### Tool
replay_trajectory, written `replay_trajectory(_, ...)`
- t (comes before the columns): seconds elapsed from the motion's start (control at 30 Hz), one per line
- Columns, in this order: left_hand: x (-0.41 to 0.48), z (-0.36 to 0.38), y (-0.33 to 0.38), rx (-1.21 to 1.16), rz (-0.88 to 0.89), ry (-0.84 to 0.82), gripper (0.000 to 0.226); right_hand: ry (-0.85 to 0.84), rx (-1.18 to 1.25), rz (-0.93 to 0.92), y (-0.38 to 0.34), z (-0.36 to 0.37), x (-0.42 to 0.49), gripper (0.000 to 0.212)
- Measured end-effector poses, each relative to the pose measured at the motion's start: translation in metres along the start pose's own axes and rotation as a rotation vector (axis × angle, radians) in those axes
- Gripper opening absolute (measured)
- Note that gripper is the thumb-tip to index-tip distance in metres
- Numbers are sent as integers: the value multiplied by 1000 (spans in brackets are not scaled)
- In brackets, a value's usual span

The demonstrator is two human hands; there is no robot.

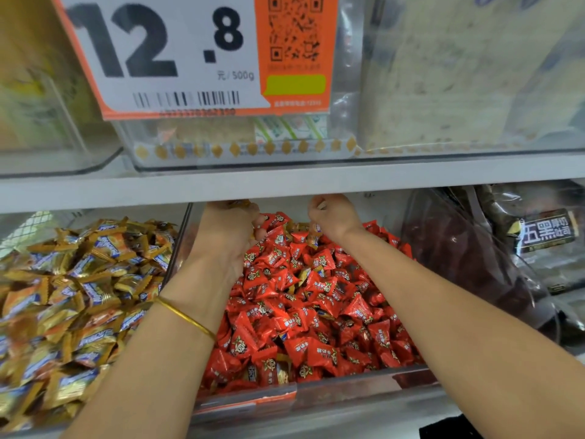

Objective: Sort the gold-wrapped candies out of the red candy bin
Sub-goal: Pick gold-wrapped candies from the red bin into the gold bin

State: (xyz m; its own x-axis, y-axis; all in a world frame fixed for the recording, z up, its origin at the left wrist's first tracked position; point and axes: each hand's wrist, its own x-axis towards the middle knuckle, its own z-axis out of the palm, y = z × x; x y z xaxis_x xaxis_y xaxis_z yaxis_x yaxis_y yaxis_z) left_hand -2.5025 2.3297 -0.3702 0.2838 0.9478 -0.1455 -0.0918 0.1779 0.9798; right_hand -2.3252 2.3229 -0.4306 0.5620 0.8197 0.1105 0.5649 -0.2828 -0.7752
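A clear bin [316, 396] full of red-wrapped candies [316, 299] sits in the middle of the lower shelf. A few gold-wrapped candies [283, 372] lie among the red ones near the front. My left hand [226, 231] reaches to the bin's back left, fingers curled around gold-wrapped candies [240, 204]. My right hand [332, 215] is at the back of the bin, fingers curled, pinching a gold-wrapped candy [315, 229]. The fingertips of both hands are partly hidden under the shelf edge.
To the left stands a bin heaped with gold-wrapped candies [72, 296]. Dark packaged goods [493, 258] fill the clear bin on the right. A grey shelf board [285, 182] hangs low over the back of the bins, with a 12.8 price sign [177, 55] above.
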Motion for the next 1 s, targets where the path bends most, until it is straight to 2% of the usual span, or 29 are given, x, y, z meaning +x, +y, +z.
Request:
replay_trajectory(0.03,0,0,0,2,2,-2,17,-49,4,-18,-1,3,-1,3)
replay_trajectory(0.13,-1,0,1,-9,2,-1,18,-169,2,-25,-6,14,-1,12)
replay_trajectory(0.23,-2,0,1,-10,4,-4,18,-125,-16,-18,-9,16,0,7)
replay_trajectory(0.37,-2,0,2,-8,1,-12,18,-66,69,61,-5,-4,0,21)
replay_trajectory(0.5,-2,1,1,-6,-8,-19,18,-47,284,253,2,-20,-6,9)
replay_trajectory(0.6,-2,1,1,2,-4,-27,20,-39,371,305,2,-24,-10,4)
replay_trajectory(0.7,-3,0,1,4,-5,-38,20,-17,176,214,6,-25,-8,11)
replay_trajectory(0.87,-3,1,1,7,-10,-56,20,-213,-89,107,11,-23,-10,22)
replay_trajectory(1.0,-4,2,1,17,-12,-67,15,-305,-389,32,10,-20,-13,46)
